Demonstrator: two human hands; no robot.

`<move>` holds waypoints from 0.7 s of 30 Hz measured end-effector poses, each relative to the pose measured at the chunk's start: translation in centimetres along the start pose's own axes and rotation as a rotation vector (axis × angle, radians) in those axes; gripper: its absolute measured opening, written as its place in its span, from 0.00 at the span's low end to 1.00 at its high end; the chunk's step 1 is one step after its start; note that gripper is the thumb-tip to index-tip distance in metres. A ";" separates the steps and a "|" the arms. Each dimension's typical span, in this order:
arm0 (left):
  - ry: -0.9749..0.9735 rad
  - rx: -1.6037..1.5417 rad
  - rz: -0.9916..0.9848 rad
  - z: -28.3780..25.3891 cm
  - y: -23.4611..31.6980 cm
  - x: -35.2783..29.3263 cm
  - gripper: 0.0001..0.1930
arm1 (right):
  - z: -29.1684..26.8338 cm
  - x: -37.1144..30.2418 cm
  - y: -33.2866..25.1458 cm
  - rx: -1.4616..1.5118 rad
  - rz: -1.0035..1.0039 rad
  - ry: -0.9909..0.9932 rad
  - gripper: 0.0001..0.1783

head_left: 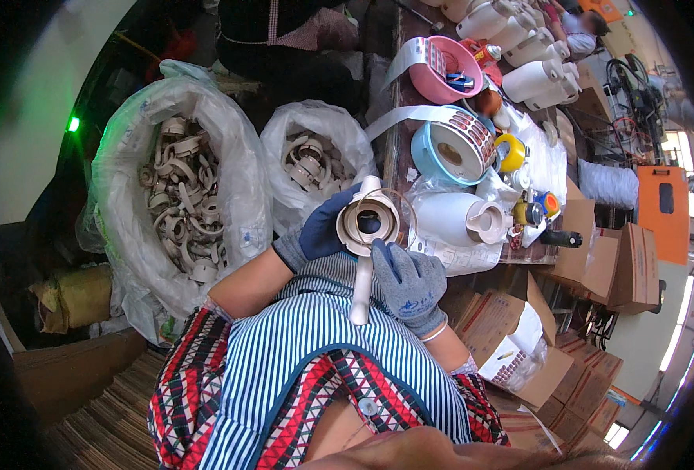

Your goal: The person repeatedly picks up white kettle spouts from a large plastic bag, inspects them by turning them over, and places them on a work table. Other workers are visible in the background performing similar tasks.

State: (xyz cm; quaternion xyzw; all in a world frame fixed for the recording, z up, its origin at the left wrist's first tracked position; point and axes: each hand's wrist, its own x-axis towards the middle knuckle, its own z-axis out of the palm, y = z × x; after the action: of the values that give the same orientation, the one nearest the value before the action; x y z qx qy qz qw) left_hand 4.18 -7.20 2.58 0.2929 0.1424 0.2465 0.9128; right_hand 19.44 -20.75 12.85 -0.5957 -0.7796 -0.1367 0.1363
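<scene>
My left hand (321, 227), in a dark blue and grey work glove, grips a cream plastic jug collar (347, 227) by its left side. Its round opening faces up, a short spout points away, and a long handle hangs toward my apron. Around the collar's right side loops a thin metal ring (414, 213), partly off the rim. My right hand (411, 288), gloved in grey, has its fingers bent and pinched at the collar's near right rim, where the ring runs into them. The fingertips partly hide that contact.
Plastic bags full of similar collars (182, 176) (308, 160) stand left and ahead. On the table to the right are a white jug (445, 219), a label roll (460, 153) in a blue basin, a pink basin (433, 82) and more jugs (535, 82). An open carton (488, 321) sits right.
</scene>
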 end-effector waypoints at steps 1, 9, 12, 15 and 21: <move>0.050 -0.147 -0.029 0.0 -0.1 0.3 0.27 | 0.1 0.0 0.1 -0.008 -0.022 0.001 0.26; -0.162 0.565 0.242 -0.5 1.0 1.3 0.35 | -0.2 1.2 -0.5 -0.027 0.021 -0.043 0.27; -0.182 0.370 0.193 -0.3 0.7 1.4 0.34 | -0.4 2.1 -0.8 0.010 0.042 -0.049 0.26; -0.139 0.223 0.130 -0.2 1.0 1.5 0.32 | -0.1 2.2 -0.5 0.024 0.024 -0.064 0.26; -0.038 0.023 0.009 1.2 2.5 1.2 0.32 | -0.3 1.5 -0.4 0.031 0.029 -0.101 0.26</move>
State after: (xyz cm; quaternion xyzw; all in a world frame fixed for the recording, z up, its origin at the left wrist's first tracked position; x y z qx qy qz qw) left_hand 4.75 -5.32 4.93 0.3084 0.1265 0.2434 0.9108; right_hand 18.72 -19.66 13.68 -0.6111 -0.7787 -0.0922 0.1080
